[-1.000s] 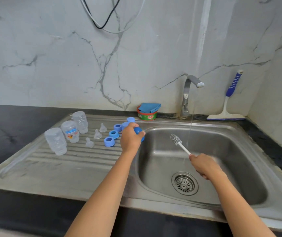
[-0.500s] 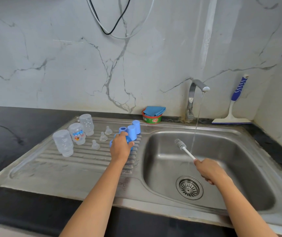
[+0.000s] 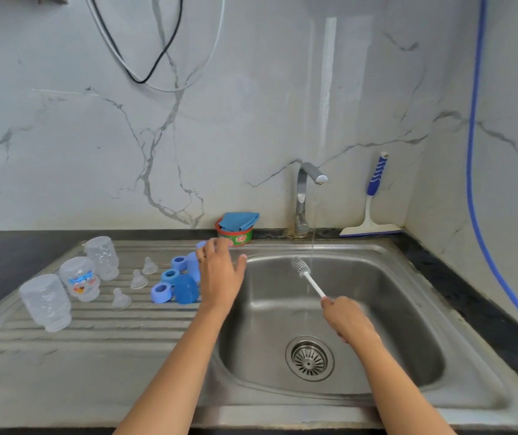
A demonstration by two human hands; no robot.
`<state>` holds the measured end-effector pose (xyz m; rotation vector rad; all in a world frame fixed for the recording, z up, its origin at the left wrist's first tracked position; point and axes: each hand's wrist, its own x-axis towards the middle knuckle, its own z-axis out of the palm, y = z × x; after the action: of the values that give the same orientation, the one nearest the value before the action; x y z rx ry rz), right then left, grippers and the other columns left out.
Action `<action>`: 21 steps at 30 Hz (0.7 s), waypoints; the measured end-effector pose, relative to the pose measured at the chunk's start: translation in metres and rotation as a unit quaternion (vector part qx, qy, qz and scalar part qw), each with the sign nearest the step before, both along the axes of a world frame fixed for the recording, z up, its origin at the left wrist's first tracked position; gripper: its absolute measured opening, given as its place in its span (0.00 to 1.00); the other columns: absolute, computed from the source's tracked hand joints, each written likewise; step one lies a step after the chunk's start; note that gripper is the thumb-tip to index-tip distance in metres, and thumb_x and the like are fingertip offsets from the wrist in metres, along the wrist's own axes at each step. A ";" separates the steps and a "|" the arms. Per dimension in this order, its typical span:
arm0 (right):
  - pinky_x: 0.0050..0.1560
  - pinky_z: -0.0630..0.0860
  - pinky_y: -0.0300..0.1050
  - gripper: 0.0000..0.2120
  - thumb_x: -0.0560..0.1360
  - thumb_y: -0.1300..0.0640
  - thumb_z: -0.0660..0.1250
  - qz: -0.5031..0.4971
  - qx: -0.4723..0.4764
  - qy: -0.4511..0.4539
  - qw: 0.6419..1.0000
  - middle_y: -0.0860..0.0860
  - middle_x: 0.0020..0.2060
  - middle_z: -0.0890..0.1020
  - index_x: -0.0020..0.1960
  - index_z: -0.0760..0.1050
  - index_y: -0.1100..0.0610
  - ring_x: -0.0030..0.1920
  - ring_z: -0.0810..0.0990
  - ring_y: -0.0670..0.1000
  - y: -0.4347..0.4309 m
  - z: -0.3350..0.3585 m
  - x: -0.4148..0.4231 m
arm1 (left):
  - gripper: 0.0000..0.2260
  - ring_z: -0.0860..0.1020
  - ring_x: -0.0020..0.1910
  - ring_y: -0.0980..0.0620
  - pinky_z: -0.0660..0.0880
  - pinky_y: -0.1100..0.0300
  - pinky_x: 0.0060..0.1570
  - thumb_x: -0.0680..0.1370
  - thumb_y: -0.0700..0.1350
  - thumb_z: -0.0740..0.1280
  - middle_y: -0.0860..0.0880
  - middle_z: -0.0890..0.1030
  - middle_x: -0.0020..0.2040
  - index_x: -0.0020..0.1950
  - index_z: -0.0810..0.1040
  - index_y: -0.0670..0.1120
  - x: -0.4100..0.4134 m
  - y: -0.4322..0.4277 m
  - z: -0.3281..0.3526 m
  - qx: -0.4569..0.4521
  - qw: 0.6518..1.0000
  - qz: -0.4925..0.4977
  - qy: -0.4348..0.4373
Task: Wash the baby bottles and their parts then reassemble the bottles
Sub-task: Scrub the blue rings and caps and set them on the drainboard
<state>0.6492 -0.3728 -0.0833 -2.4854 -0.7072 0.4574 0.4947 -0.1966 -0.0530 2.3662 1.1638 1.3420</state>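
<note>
Steel drainboard [image 3: 94, 334] bearing the bottle parts; brush [image 3: 301, 267] rinse apparently in hand.
Left hand [image 3: 220, 277], fingers spread and empty, hovers over the blue caps [image 3: 185, 288]; right hand [image 3: 347, 320] grips the brush under running water [image 3: 313, 221]. Bottles [image 3: 79, 279] stand inverted nearby; reassembly would first need the brush set down.

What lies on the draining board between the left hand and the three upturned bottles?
Blue caps, blue collar rings and clear teats lie between the left hand and the bottles. The hand would probably have to reach over them. The right hand holds the brush.
</note>
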 end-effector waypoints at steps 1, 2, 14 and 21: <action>0.47 0.74 0.48 0.22 0.80 0.48 0.51 -0.010 0.011 -0.004 1.000 0.57 0.45 0.78 0.56 0.76 0.62 0.44 0.76 0.57 0.000 0.000 0.001 | 0.14 0.70 0.56 0.40 0.67 0.51 0.56 0.73 0.46 0.71 0.42 0.75 0.54 0.56 0.76 0.42 0.011 -0.006 -0.002 -0.033 0.999 -0.023 0.002; 0.48 0.75 0.48 0.23 0.80 0.48 0.51 -0.020 0.019 -0.013 1.000 0.59 0.48 0.79 0.57 0.76 0.63 0.47 0.78 0.59 -0.001 0.001 0.004 | 0.14 0.69 0.57 0.41 0.66 0.53 0.56 0.74 0.46 0.70 0.43 0.75 0.54 0.57 0.76 0.43 0.023 -0.013 -0.006 -0.073 0.996 -0.047 0.005; 0.45 0.73 0.47 0.20 0.79 0.50 0.51 -0.067 0.057 -0.087 0.992 0.58 0.51 0.80 0.55 0.77 0.61 0.49 0.79 0.59 -0.005 0.009 0.012 | 0.14 0.77 0.56 0.48 0.71 0.59 0.56 0.73 0.46 0.71 0.45 0.80 0.54 0.56 0.78 0.42 0.088 -0.062 -0.059 -0.318 0.934 -0.153 0.050; 0.40 0.70 0.45 0.16 0.80 0.50 0.53 -0.063 0.115 -0.074 0.989 0.56 0.42 0.78 0.39 0.70 0.57 0.41 0.73 0.57 -0.004 0.018 0.015 | 0.09 0.78 0.53 0.49 0.69 0.64 0.47 0.74 0.44 0.71 0.46 0.81 0.51 0.52 0.79 0.43 0.083 -0.062 -0.065 -0.340 0.929 -0.140 0.035</action>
<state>0.6641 -0.3771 -0.0653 -2.3435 -0.6164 0.1373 0.5776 -0.2582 -0.1175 1.9677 1.0324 0.6216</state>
